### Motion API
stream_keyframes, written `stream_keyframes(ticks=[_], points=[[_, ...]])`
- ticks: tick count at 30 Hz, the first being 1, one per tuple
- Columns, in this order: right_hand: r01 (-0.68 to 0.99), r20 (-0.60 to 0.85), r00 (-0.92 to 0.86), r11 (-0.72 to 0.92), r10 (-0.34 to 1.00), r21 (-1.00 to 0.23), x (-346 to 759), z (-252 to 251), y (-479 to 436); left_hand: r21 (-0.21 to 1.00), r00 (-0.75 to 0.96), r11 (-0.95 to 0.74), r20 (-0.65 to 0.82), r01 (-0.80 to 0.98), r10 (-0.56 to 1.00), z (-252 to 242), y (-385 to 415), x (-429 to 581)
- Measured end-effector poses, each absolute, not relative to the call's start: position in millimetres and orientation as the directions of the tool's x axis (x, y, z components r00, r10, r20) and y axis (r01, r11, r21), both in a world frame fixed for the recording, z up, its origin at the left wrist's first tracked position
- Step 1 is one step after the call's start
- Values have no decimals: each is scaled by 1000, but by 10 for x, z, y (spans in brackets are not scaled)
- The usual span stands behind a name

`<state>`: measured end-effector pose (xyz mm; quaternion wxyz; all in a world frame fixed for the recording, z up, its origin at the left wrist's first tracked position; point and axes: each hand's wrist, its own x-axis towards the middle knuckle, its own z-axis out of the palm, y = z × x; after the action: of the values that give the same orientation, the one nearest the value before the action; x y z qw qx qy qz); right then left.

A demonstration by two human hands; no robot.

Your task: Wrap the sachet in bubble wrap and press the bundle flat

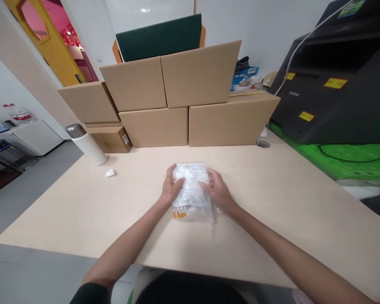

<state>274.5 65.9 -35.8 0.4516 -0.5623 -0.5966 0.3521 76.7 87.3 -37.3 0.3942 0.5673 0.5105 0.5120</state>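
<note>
A whitish package in clear plastic wrap [191, 190] is in the middle of the table, between my two hands. Its wrap is crinkled, with an orange patch at the lower left corner and a loose strip of plastic hanging off the right side. My left hand [173, 185] grips the left edge, thumb on top and fingers around the side. On the right edge, my right hand [220, 190] holds it the same way, slightly blurred. What is inside the wrap cannot be made out. Whether the package rests on the table or is slightly raised is unclear.
Stacked cardboard boxes [155, 128] line the table's back, topped by a dark green box [160, 38]. A white bottle with a metal cap [90, 145] stands at the left near a crumpled white scrap [110, 173]. To the right, a black printer [335, 93] sits on a green surface [354, 162].
</note>
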Motion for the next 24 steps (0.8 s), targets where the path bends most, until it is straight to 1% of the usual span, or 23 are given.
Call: stream_keyframes(ticks=[2,4,6,9,11,12,14,16,17,20,22,24], points=[[495,210,-45,204,977,-845,2809,-387,619,935,-25,-213,230,285,973,-426,914,748],[571,212,-160,266,964,-777,2880,-392,592,896,-9,-237,259,375,966,-447,939,721],[592,178,-252,297,951,-749,2952,-383,567,844,21,-262,286,468,958,-442,951,683],[572,116,-315,286,942,-768,3036,-350,512,778,85,-299,304,553,949,-425,962,614],[514,85,-300,236,950,-825,3070,-314,467,764,121,-320,307,560,944,-430,973,577],[477,82,-258,201,963,-855,3081,-293,445,766,130,-322,303,557,944,-440,979,565],[437,95,-113,135,989,-889,3097,-252,408,772,122,-312,296,554,947,-468,982,558],[471,95,7,80,995,-879,3103,-220,378,778,97,-294,290,555,952,-495,972,572],[505,84,19,62,996,-861,3101,-210,363,781,86,-284,286,557,954,-504,962,584],[547,9,-36,27,999,-837,3080,-204,319,786,53,-243,260,569,964,-504,925,625],[502,-42,-72,0,997,-865,3061,-208,297,788,27,-209,238,579,971,-490,903,649],[416,-119,-141,-50,983,-908,3043,-203,292,794,5,-175,211,582,977,-475,892,666]])
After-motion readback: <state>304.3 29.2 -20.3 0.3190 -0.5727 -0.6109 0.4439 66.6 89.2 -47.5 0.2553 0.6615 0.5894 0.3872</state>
